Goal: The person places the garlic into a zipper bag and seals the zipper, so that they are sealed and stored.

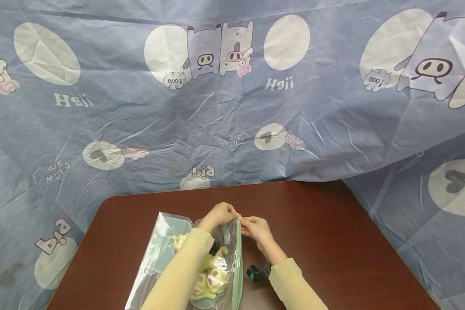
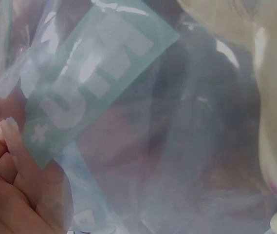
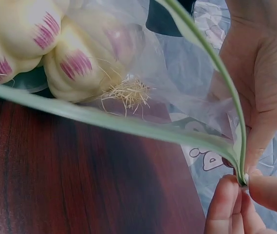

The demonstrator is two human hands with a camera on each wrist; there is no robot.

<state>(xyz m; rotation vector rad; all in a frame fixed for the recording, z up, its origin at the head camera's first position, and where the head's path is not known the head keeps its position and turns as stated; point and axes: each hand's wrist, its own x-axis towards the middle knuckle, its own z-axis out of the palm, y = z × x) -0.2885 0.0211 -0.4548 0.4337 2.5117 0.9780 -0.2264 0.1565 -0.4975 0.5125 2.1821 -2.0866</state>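
A clear zip bag (image 1: pixel 238 262) with a green zip edge lies on the table, holding pale yellow garlic bulbs (image 1: pixel 217 280) with purple streaks. My left hand (image 1: pixel 218 214) pinches the film at the bag's far corner. Beside it, my right hand (image 1: pixel 257 230) pinches the end of the green zip between thumb and fingers. In the right wrist view the two zip edges (image 3: pixel 80 112) stand apart and meet at the pinched corner. Straw-like roots (image 3: pixel 128 92) show on one bulb. A green printed label (image 2: pixel 99 73) crosses the film near my left fingers. My left sleeve hides part of the bag.
The dark red-brown wooden table (image 1: pixel 333 249) extends to the right of the bag. A blue cartoon-print cloth (image 1: pixel 232 107) hangs behind and beside it. Dark bands sit on both wrists, one black strap (image 1: pixel 259 272) near the right sleeve.
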